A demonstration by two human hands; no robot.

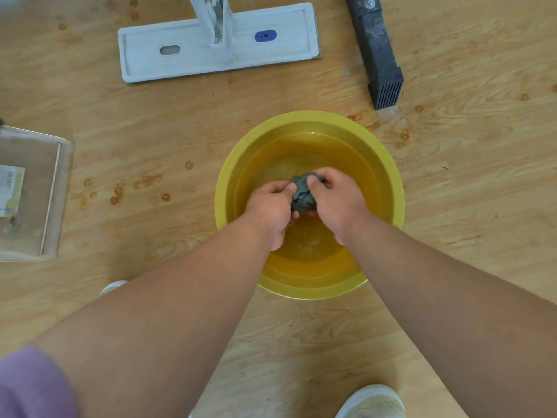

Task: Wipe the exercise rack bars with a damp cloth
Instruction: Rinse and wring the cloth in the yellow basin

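— Where is the crumpled grey-green cloth (303, 193)?
— Bunched between both hands, above the water in the round yellow plastic basin (388, 176).
— Held how?
— Left hand (271, 208) and right hand (336, 200) both clench it.

Bunched grey cloth (303, 193) above basin (388, 182)

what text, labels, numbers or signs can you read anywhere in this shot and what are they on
Nothing here can be read as text.
Label on the clear plastic lid at the left: it carries a barcode and print, too small and blurred to read.
Blue oval mark on the flat mop head: no lettering visible.
Yellow basin, grey cloth and black rack foot: no markings visible.
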